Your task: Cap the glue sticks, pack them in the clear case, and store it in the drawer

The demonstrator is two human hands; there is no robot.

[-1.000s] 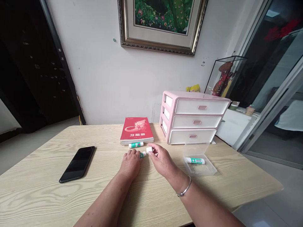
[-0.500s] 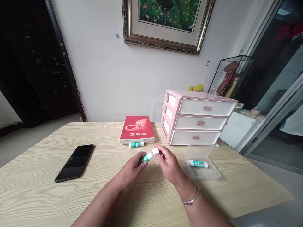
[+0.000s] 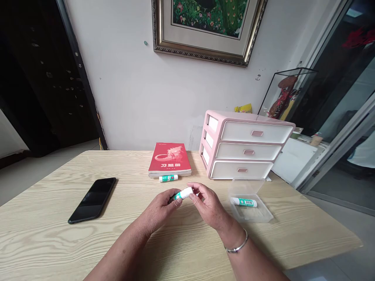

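Note:
A green and white glue stick [image 3: 181, 194] is wrapped in the fingers of my left hand [image 3: 163, 208], which cover its lower end. Its white cap [image 3: 187, 192] sits on the upper end, tilted up to the right. My right hand [image 3: 208, 203] has thumb and fingers closed around the tip of that cap. A second glue stick [image 3: 168, 178] lies against the front of the red book [image 3: 170, 158]. In the clear plastic box [image 3: 259, 218] to the right, lid raised, rests a third glue stick [image 3: 244, 202].
A black phone [image 3: 93, 200] lies on the left of the wooden table [image 3: 43, 218]. At the back right stands a pink and white drawer unit [image 3: 247, 152], close behind the clear box. The wall [image 3: 129, 97] rises behind the table.
Half a second ago the cap was held slightly apart from the glue stick in my right hand. Now it is on the stick, and my hands are closer together.

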